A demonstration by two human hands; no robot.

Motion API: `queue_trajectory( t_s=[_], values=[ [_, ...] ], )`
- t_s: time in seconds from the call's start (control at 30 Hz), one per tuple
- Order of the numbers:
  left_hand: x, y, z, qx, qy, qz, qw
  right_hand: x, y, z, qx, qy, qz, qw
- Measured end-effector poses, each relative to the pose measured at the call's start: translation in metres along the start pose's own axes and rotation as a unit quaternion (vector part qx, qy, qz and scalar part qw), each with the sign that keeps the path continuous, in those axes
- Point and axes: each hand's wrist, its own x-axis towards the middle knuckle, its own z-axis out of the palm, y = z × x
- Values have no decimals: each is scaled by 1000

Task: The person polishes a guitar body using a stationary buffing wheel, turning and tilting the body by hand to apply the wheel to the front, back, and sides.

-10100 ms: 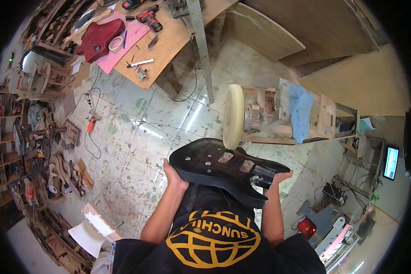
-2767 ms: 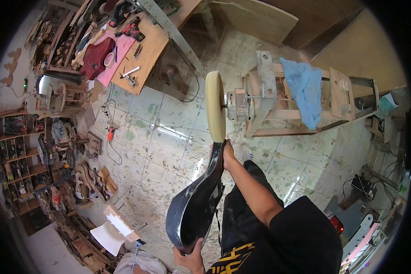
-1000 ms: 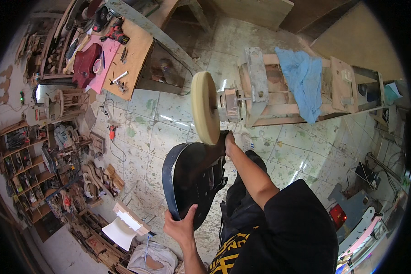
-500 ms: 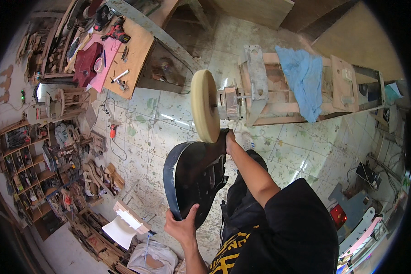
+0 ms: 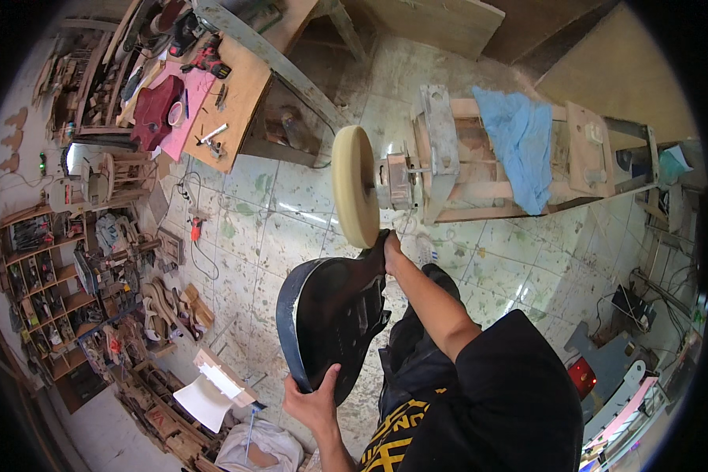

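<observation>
A glossy black electric guitar body [image 5: 341, 311] hangs tilted in front of me, its pale-edged side facing left. My left hand [image 5: 313, 400] is closed on the lower rounded end, thumb on the face and fingers round the edge. Up at the narrow end, my right hand [image 5: 392, 253] grips the guitar near its neck; most of those fingers are hidden behind it. A thick cream buffing wheel [image 5: 354, 187] stands just above that narrow end. Its lower rim overlaps the guitar in view, and I cannot tell whether they touch.
The wheel's shaft runs to a wooden machine frame [image 5: 440, 149] draped with a blue cloth [image 5: 519, 145]. At upper left, a workbench [image 5: 240, 94] carries a red guitar body [image 5: 157, 114] and a cordless drill [image 5: 208, 58]. A corded orange tool [image 5: 196, 229] lies on the tiled floor.
The guitar body has tilted a little, showing more of its side edge, and its lower end has shifted slightly left and down. Both hands keep their hold.
</observation>
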Motion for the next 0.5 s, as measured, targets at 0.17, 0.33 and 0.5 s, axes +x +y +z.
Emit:
queue_trajectory(
  t_s=[0.17, 0.33, 0.5],
  values=[
    [5, 4, 3, 34, -2, -22, 999, 14, 6, 3, -15, -11, 4, 1000],
    [12, 9, 8, 27, -18, -27, 999, 49, 9, -9, 12, -12, 5, 1000],
    [14, 6, 11, 12, -18, -21, 1000, 41, 5, -10, 18, -23, 8, 1000]
  ],
)
